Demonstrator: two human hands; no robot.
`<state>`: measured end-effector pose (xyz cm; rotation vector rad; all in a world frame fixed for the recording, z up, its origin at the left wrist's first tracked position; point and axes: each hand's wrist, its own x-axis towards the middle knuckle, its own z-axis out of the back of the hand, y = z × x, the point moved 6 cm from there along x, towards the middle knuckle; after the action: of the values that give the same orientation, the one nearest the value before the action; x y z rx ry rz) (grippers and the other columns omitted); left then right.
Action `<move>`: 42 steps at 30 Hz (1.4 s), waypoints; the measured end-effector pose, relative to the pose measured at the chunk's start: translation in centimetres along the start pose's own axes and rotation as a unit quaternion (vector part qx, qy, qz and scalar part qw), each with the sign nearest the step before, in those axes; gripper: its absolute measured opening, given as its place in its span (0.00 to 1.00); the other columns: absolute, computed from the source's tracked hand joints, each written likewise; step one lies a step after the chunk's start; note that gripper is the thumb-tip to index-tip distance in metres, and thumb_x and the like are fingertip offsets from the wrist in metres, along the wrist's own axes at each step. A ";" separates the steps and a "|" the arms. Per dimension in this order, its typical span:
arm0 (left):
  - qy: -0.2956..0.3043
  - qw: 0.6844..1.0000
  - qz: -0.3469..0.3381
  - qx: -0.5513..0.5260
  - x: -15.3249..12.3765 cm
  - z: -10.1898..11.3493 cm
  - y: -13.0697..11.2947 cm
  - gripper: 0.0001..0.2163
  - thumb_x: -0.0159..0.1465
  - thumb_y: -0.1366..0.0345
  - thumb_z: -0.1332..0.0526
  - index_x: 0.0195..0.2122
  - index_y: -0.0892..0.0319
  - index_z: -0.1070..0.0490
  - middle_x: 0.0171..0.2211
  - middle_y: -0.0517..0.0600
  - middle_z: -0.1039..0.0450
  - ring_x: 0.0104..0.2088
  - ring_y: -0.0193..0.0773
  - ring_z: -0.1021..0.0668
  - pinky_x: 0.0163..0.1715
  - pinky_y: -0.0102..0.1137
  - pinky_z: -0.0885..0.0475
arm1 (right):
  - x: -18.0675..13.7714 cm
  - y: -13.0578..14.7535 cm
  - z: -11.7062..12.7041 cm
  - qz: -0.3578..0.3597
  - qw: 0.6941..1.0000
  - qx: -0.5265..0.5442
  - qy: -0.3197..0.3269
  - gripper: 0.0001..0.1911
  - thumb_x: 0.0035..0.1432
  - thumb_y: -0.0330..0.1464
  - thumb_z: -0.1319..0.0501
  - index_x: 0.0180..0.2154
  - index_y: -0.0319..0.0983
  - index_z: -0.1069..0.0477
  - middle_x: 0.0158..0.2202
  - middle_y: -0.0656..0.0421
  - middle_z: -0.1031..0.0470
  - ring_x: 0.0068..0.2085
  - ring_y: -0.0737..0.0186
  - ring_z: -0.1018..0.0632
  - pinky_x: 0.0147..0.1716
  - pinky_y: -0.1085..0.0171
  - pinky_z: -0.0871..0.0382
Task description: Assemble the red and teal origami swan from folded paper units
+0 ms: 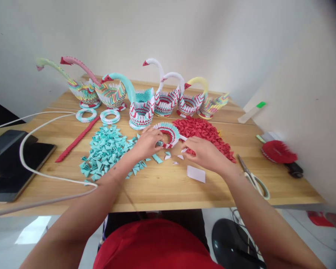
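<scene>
My left hand [147, 142] is closed on a half-built ring of folded paper pieces [168, 131], striped teal, white and red, in the middle of the wooden table [162, 186]. My right hand [203, 152] pinches a small white folded paper piece [184, 150] just right of that ring. A pile of teal folded triangles [106, 149] lies to the left of my left hand. A pile of red folded triangles [205, 130] lies behind my right hand. A few loose white and teal pieces [170, 157] lie between the hands.
Several finished paper swans [141, 104] stand in a row at the back, with two paper rings [109, 116] and a red paper strip [77, 140]. Scissors [253, 175], a white slip [196, 173], a red-bristled brush [280, 152], a tablet [14, 164] and white cables [44, 173] also lie here.
</scene>
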<state>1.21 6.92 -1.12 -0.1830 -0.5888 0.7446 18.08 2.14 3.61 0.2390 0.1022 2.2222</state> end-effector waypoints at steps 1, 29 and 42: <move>-0.001 1.000 -0.002 0.001 0.0 0.0 0.0 0.03 0.57 0.68 0.33 0.33 0.57 0.24 0.41 0.51 0.25 0.46 0.45 0.26 0.57 0.46 0.40 | -0.7 -0.5 -0.8 -0.009 1.000 -0.009 0.016 0.05 0.57 0.24 0.39 0.34 0.38 0.28 0.35 0.55 0.24 0.37 0.57 0.24 0.36 0.63 0.36; -0.018 1.000 -0.018 0.009 -0.5 -0.2 0.4 0.05 0.60 0.65 0.34 0.37 0.57 0.25 0.45 0.52 0.26 0.48 0.45 0.27 0.54 0.43 0.39 | 0.9 -0.3 -0.4 -0.060 0.970 0.227 -0.069 0.04 0.59 0.29 0.39 0.34 0.40 0.25 0.33 0.61 0.21 0.33 0.64 0.24 0.32 0.68 0.36; -0.008 1.000 -0.005 -0.010 -0.5 -0.1 0.2 0.06 0.61 0.63 0.35 0.38 0.57 0.24 0.45 0.52 0.25 0.47 0.45 0.27 0.53 0.42 0.38 | 3.1 -0.6 -3.9 -0.174 0.931 0.295 -0.127 0.04 0.55 0.32 0.39 0.31 0.40 0.25 0.29 0.62 0.21 0.31 0.62 0.23 0.32 0.65 0.34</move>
<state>0.84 6.74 -1.54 -0.1924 -0.6118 0.7302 15.87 4.97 0.17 0.7727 0.6257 1.7384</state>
